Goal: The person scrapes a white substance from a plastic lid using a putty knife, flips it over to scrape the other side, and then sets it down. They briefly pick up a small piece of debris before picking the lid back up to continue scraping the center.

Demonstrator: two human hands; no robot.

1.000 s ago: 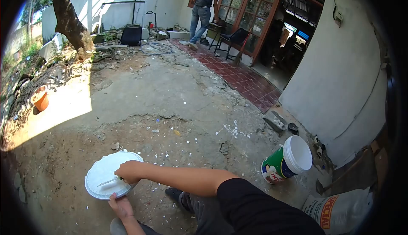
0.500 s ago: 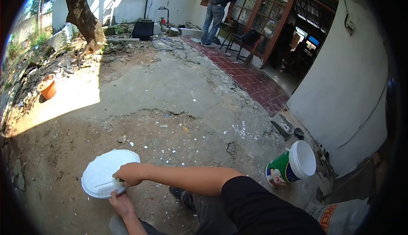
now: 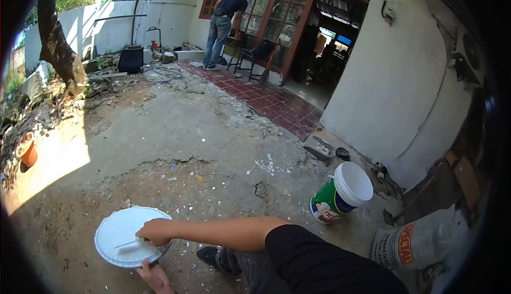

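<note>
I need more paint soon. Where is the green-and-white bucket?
The green-and-white plastic bucket lies tipped on the concrete ground at right, near the white wall.

Yard of a house under repair, cracked concrete ground (image 3: 213,134), rubble by a tree (image 3: 56,49), paint bucket (image 3: 340,193), probably a cement sack (image 3: 420,241), glazed wooden doors (image 3: 277,12).

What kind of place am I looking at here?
Probably the yard of a house under repair: cracked, rubble-strewn concrete ground, a paint bucket and a sack by the white wall, and a red-tiled porch before glazed doors.
</note>
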